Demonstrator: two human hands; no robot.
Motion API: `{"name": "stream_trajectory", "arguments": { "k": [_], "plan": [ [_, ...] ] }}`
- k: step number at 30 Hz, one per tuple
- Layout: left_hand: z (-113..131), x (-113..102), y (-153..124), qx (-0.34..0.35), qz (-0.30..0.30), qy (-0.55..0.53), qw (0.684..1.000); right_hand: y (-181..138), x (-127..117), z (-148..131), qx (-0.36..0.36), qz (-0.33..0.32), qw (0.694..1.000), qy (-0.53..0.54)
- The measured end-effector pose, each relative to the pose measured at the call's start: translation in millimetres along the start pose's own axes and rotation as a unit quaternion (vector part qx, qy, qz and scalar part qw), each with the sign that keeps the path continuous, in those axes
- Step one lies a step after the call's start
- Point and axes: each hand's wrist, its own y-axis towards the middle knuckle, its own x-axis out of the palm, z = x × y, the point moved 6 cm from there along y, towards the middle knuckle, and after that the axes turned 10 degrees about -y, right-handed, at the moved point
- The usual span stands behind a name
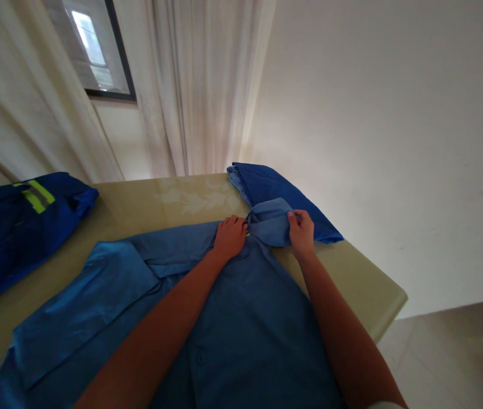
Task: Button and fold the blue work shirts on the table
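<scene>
A blue button-up shirt [245, 324] lies spread over the near part of the table, one button showing low on its front. My left hand [230, 236] is closed on the cloth at the shirt's far edge, where a sliver of yellow-green shows by the fingers. To its right, a sleeve [271, 224] bends away from the body of the shirt in a rounded fold. My right hand [301, 232] pinches the outer edge of that sleeve between thumb and fingers. Both forearms reach across the shirt. The exact grip of my left fingertips is partly hidden.
The pale yellow table [173, 196] ends in a rounded corner at right. A folded darker blue cloth [275, 184] lies behind my right hand. At left lies a blue garment [15, 233] with a yellow-green and grey strip. Curtains [194, 85] and a white wall [386, 142] stand behind.
</scene>
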Motion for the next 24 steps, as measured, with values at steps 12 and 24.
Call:
{"name": "stream_trajectory", "arguments": {
  "k": [12, 24],
  "plan": [
    [11.2, 1.1, -4.1, -0.017, -0.038, 0.032, 0.999, -3.5, -6.3, -2.3, -0.045, -0.109, 0.992, 0.053],
    [10.4, 3.3, -7.0, 0.02, -0.006, 0.041, 0.999, -20.8, 12.7, 2.3, 0.124, -0.182, 0.964, 0.146]
  ]
}}
